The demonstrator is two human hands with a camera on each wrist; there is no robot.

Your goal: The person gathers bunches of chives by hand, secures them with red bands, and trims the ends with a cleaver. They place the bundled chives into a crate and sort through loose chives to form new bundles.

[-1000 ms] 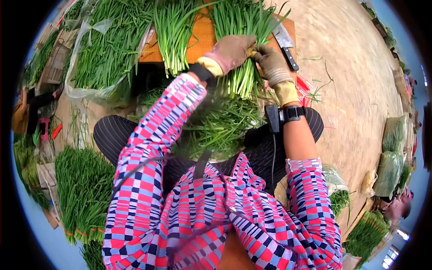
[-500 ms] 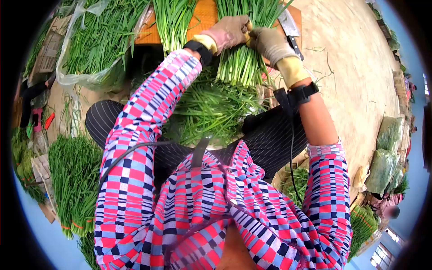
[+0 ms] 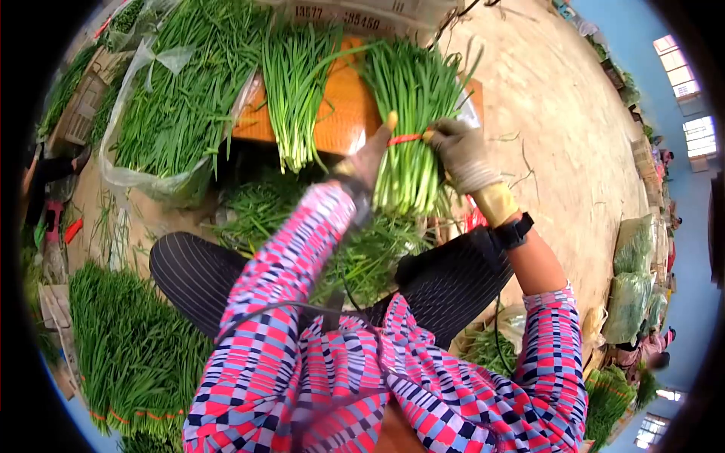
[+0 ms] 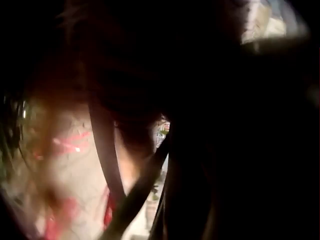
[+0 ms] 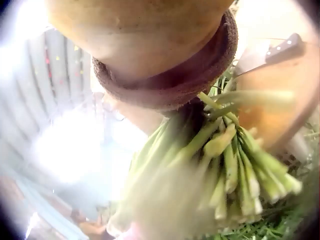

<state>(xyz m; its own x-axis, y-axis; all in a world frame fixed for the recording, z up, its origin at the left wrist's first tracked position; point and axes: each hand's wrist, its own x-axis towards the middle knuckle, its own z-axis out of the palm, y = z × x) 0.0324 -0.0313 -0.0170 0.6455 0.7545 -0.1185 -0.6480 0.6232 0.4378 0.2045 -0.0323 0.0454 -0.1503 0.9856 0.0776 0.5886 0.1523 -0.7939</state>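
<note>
A thick bundle of garlic chives (image 3: pixel 408 90) has a red band (image 3: pixel 408 138) across its middle, cut stem ends toward me. My gloved right hand (image 3: pixel 462 155) is at its right side, curled fingers pinching the band's right end. My left hand (image 3: pixel 368 157), gloved and blurred, lies along the bundle's left side, yellow thumb tip up beside the band, its other fingers hidden. In the right wrist view pale stems (image 5: pixel 235 175) fan out below the glove cuff (image 5: pixel 165 92). The left wrist view is mostly dark.
A second bunch of chives (image 3: pixel 291 98) lies on the orange board (image 3: pixel 355 124). A knife (image 5: pixel 285 48) rests beside the bundle. Left stands a plastic bag (image 3: pixel 121 151) of loose greens. Trimmed leaves (image 3: pixel 370 253) lie between my knees; banded bundles (image 3: pixel 132 340) sit at lower left.
Both hands worked together over the bundle's middle; now they are apart on either side, and the red band shows across the stems. The head view has shifted, bringing a printed box into sight.
</note>
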